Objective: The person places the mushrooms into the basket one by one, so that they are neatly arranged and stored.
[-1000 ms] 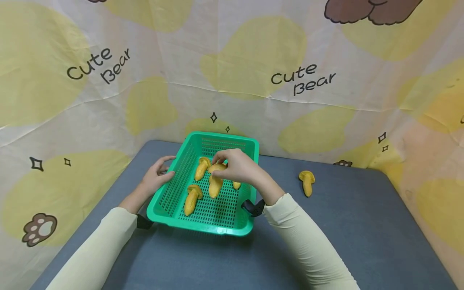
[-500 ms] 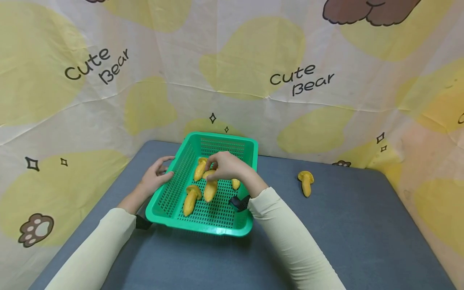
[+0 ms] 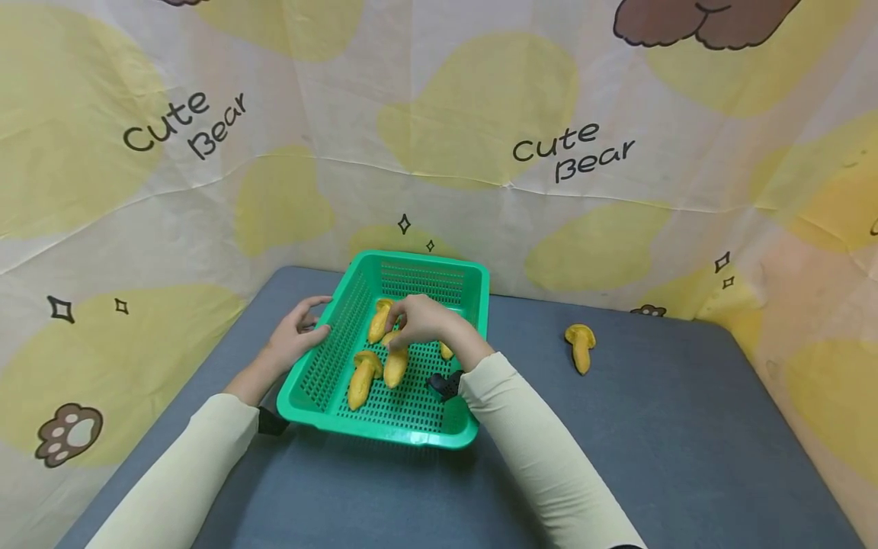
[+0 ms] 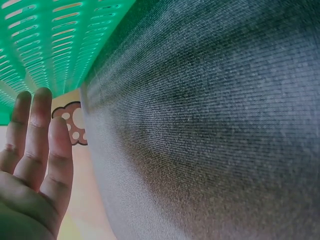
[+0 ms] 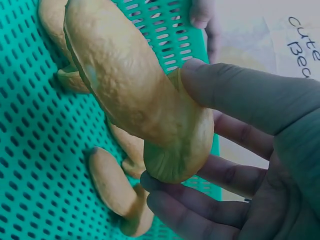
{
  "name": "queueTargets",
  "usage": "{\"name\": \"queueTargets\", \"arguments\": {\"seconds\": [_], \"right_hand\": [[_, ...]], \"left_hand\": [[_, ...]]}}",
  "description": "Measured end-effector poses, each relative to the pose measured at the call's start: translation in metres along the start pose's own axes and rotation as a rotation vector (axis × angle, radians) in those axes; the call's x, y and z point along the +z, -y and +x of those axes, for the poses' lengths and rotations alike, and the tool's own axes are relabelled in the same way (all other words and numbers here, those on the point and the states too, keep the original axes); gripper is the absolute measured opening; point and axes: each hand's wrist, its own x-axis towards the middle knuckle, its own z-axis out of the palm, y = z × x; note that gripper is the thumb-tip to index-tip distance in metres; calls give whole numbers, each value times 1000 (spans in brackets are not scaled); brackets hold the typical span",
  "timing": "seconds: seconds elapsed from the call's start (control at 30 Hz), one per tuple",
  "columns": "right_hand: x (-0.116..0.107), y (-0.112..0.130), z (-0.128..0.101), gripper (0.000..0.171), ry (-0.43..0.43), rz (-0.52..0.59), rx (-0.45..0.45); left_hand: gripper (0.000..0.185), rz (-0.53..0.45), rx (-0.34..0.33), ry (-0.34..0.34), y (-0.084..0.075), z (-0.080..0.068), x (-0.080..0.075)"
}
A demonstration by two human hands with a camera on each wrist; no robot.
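My right hand [image 3: 425, 316] is inside the green plastic basket [image 3: 384, 435], pinching a yellow mushroom [image 3: 395, 367] by its cap between thumb and fingers. In the right wrist view the held mushroom [image 5: 115, 70] lies close over the perforated floor, its stem pointing away from the palm. A mushroom [image 3: 361, 385] rests just left of it, another [image 3: 379, 320] lies farther back, and a third [image 3: 446, 351] is partly hidden behind my right wrist. My left hand [image 3: 295, 335] stays at the basket's left rim, fingers extended along the outer wall in the left wrist view.
One more mushroom [image 3: 581, 351] lies on the grey table [image 3: 658, 427] to the right of the basket. A patterned cloth [image 3: 439, 114] with "Cute Bear" lettering hangs behind and at the sides of the table.
My right hand has moved left and lower in the basket with the mushroom, bringing it beside the front-left mushroom. My left hand stays where it was.
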Motion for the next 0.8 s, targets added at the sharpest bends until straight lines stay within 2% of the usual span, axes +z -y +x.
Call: {"name": "queueTargets", "arguments": {"seconds": [0.43,0.57,0.8], "right_hand": [[17,-7,14,14,56,-41,75],[20,-10,16,15,65,-46,65],[27,-16,21,21,80,-133,45]], "left_hand": [[57,7,2,0,-3,-1,2],[56,4,3,1,-2,-1,1],[57,-5,2,2,-3,-2,1]]}}
